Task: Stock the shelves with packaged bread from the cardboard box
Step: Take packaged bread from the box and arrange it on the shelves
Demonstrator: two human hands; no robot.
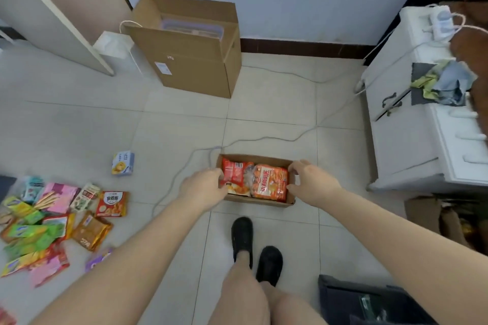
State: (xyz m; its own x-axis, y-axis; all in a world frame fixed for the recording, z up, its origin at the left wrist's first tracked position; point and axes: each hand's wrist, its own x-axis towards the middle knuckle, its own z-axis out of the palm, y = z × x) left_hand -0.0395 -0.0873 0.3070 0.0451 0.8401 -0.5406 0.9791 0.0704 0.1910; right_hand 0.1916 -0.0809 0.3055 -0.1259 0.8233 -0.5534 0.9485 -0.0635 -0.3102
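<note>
Hands reach down to a small open brown cardboard box (260, 199) that stands on the pale tiled floor (264, 108), just in front of the person's black shoes (242, 237). The left hand (204, 185) has its fingers curled over the left wall of the box, beside a red plastic bread packet (235, 173); whether the fingers pinch the packet too, one cannot tell. The right hand (311, 179) grips the right wall, thumb and fingers bent around the edge, next to an orange plastic bread packet (269, 182). Both packets lie inside the box, side by side, and fill it almost fully.

Bread in such bags is probably light and soft, so it will crush if it is squeezed. The film looks smooth and may slip. It seems better to hold the box by its two short walls, or low under the bottom, because thin cardboard can bend. A single packet is best taken by its sealed end or with a flat, gentle grip.

To the left, many colourful snack packets (52, 224) lie scattered on the floor. A larger cardboard box (190, 60) stands by the wall, and a grey cable (264, 138) runs across the tiles close behind the small box.
</note>
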